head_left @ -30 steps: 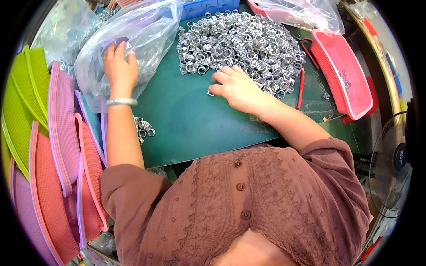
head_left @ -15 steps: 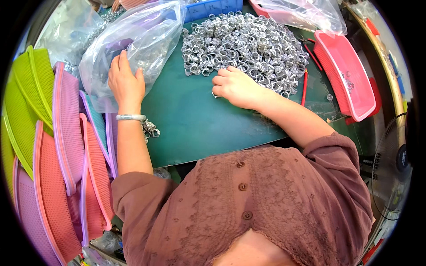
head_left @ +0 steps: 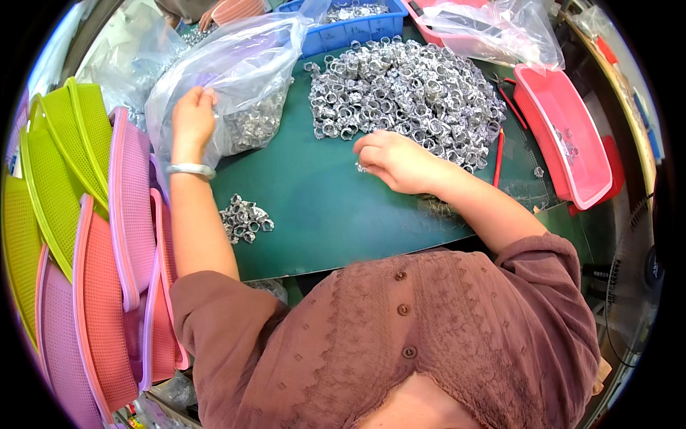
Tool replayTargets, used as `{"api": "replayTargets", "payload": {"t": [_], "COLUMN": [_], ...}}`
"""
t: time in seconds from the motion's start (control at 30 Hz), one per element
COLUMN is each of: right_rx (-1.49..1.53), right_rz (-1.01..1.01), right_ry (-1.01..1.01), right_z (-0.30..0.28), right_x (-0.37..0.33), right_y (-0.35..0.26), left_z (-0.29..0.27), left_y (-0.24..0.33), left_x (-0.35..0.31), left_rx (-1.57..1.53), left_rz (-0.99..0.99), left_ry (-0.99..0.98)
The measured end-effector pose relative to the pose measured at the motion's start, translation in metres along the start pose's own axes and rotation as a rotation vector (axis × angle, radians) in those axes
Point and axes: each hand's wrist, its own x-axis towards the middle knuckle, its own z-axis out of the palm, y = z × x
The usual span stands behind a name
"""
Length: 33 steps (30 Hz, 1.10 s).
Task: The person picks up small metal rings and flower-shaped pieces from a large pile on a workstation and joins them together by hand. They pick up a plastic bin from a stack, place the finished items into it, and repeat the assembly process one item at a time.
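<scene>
My left hand (head_left: 193, 125) is closed on the near side of a clear plastic bag (head_left: 239, 61), fingers curled and thumb pressed in. Silver rings show through the lower part of the bag. Below the big heap of silver rings (head_left: 407, 96), my right hand (head_left: 404, 163) is closed, fingertips together and pointing left. A small silver ring (head_left: 361, 167) peeks out beneath those fingertips, its far side hidden. Nearer my left forearm lies a small pile of silver rings (head_left: 246, 218), apart from the heap.
Stacked mesh baskets (head_left: 100, 300) stand along the left. A blue crate (head_left: 357, 30) holding silver pieces is at the back. At right are red-handled pliers (head_left: 513, 104), a red pen-like tool (head_left: 499, 157) and a pink basket (head_left: 529, 93) with a few pieces. Another person's hand (head_left: 207, 18) shows at far left.
My left hand has gone from lying with fingers stretched on the bag to gripping its plastic. The small pile near my left forearm shows more fully. My right hand stays below the heap.
</scene>
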Motion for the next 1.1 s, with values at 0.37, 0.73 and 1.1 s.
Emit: {"api": "replayTargets", "payload": {"t": [0.37,0.73,1.1], "right_rx": [0.078,0.168,0.192], "right_rz": [-0.161,-0.071,-0.169], "right_ry": [-0.071,-0.205,-0.337], "right_z": [-0.016,-0.055,-0.067], "right_x": [0.151,0.175,0.157], "right_y": [0.006,0.012,0.017], "left_z": [-0.04,-0.03,-0.026], "left_y": [0.04,0.005,0.014], "left_x": [-0.002,0.136,0.114], "left_rx": [-0.226,0.176,0.225], "left_rz": [0.185,-0.137,-0.122], "left_ry": [-0.777,0.092,-0.068]}}
